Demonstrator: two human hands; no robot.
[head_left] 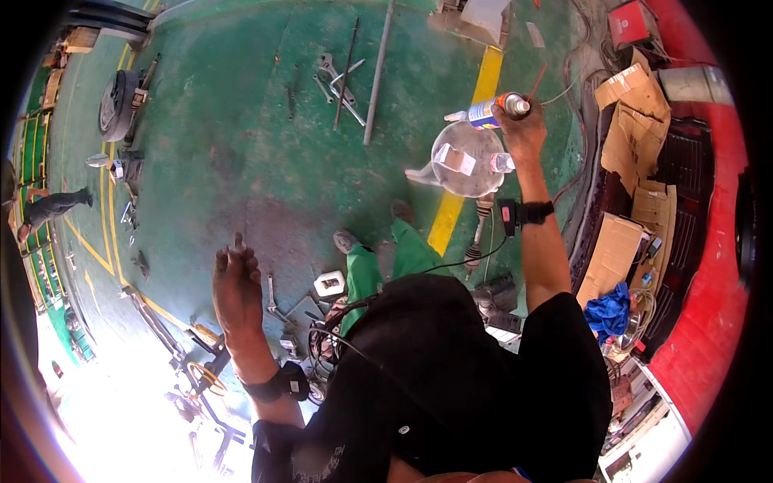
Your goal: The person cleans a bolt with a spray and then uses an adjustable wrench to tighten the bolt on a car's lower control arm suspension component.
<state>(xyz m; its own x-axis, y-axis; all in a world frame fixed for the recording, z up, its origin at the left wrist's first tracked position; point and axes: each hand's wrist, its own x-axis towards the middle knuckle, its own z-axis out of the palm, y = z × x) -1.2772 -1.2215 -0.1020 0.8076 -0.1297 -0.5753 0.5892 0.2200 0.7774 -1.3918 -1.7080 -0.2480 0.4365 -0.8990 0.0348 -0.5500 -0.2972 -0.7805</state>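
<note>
My right hand (525,135) is wrapped round an aerosol spray can (486,114) with a blue and white label, tilted sideways above a round stool (471,185). A small white open box (457,160) lies on the stool's top. At its right edge is a clear plastic bottle (501,163). My left hand (237,286) is held out over the green floor, apart from other things, its fingers curled closed. Something small and pale shows at its fingertips, too small to name.
Wrenches (342,88) and long metal rods (377,76) lie on the floor ahead. A drive shaft (475,241) lies below the stool. Cardboard (632,121) and a blue cloth (608,312) are at the right. A wheel (118,106) lies far left; another person (56,208) is beyond.
</note>
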